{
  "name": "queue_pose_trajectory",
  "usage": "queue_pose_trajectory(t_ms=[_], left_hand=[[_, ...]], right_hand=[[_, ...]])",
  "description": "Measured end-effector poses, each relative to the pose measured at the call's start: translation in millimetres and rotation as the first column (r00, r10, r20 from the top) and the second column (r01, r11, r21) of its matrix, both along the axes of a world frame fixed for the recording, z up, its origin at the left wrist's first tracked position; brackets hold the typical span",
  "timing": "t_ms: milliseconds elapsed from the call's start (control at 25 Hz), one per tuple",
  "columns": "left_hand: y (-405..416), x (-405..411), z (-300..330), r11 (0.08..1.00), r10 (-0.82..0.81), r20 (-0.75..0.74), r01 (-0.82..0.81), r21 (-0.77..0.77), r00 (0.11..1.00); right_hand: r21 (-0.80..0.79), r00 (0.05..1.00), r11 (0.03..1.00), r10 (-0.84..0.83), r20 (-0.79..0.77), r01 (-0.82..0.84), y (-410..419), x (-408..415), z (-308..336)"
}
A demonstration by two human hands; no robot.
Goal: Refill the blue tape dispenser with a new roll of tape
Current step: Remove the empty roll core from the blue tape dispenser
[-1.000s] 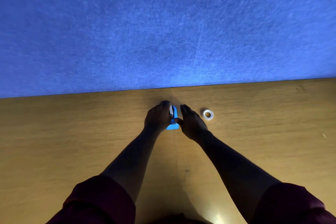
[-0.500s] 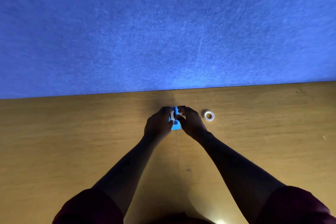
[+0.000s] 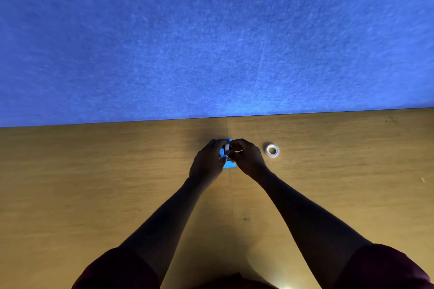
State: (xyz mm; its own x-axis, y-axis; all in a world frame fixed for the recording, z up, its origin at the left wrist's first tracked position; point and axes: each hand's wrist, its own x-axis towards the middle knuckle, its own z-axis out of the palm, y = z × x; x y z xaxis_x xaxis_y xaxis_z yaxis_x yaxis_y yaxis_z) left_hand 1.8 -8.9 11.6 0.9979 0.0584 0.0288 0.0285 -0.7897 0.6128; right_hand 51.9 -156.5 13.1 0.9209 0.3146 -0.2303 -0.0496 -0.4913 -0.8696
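Note:
The blue tape dispenser [image 3: 229, 164] stands on the wooden table [image 3: 94, 183] near its far edge, mostly covered by both hands. My left hand [image 3: 207, 162] grips its left side. My right hand [image 3: 246, 157] has its fingers pinched on a small white part [image 3: 227, 148] at the dispenser's top; what that part is I cannot tell. A white roll of tape [image 3: 272, 150] lies flat on the table a short way right of my right hand, untouched.
A blue felt partition [image 3: 211, 37] rises straight behind the table's far edge. Dark red sleeves [image 3: 117, 270] show at the bottom corners. A small dark spot [image 3: 246, 219] marks the wood between my forearms.
My right hand has moved from beside the dispenser onto its top and closed its fingers on the white part. My left hand has stayed on the dispenser's left side.

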Motion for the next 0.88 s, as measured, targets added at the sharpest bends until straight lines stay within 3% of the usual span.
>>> queue_pose_trajectory(t_ms=[240,480,880], left_hand=[[6,6,-2,0.955,0.1,-0.095,-0.123,-0.27,0.99],[8,10,1,0.924,0.124,-0.095,-0.15,-0.352,0.988],[17,14,3,0.793,0.139,-0.271,-0.271,-0.546,0.952]], right_hand=[[0.038,1.0,0.999,-0.004,-0.018,0.005,-3,3,3],[0.13,0.998,0.991,0.008,-0.059,-0.001,-3,3,4],[0.163,0.995,0.986,0.054,-0.083,-0.04,-1,5,5]])
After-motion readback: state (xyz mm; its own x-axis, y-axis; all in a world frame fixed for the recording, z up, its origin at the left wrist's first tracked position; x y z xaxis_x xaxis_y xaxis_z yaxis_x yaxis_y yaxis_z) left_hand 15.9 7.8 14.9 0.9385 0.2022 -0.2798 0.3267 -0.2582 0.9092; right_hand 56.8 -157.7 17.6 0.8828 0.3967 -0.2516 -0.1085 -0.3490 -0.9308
